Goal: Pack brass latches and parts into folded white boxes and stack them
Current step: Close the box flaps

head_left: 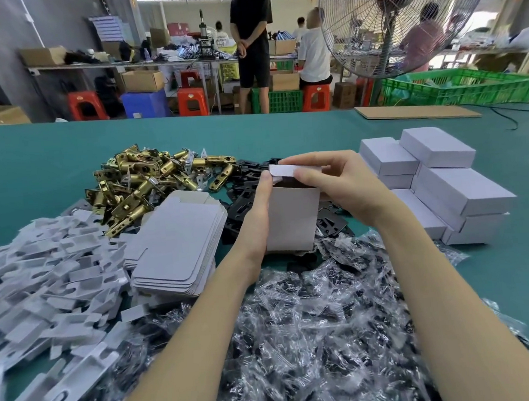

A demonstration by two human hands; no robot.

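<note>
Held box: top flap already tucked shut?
No. The box is open at the top, and both hands pinch its flap above the opening.

— What colours do you get on your feed?

— I see a teal tabletop (50,159). The latches (149,180) are shiny brass-gold, heaped beside flat black plates (241,202). The box (291,220) is plain white, dark inside its mouth.

— And the stacks?

— The flat blanks (178,240) are white with a faint lilac cast, the same as the closed boxes (443,181). The card inserts (43,278) are white too. I read the bags (312,322) as clear film, glinting, with black parts showing through.

— Farther back?

— Brown cardboard (416,112), a green crate (459,88), red stools (192,102), and a blue bin (144,103).
</note>
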